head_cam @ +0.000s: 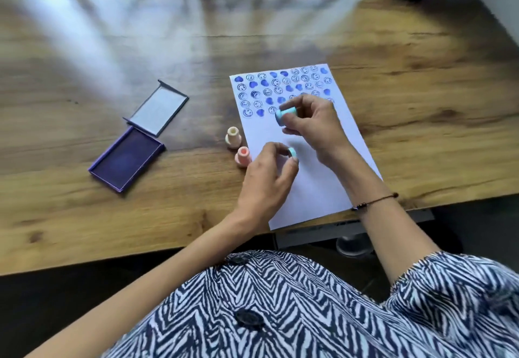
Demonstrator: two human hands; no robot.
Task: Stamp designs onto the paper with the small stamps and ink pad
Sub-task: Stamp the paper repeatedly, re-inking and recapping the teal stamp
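A white paper lies on the wooden table, its upper part filled with several rows of blue smiley and heart prints. My right hand holds a light blue stamp on its side above the paper. Just below it, my left hand pinches a small light blue cap between thumb and fingers. A cream stamp and a pink stamp stand upright by the paper's left edge. The purple ink pad lies open further left.
The ink pad's lid lies open behind its tray. The wooden table runs from a dark window frame at the back to its near edge by my lap. The paper's lower corner overhangs that edge.
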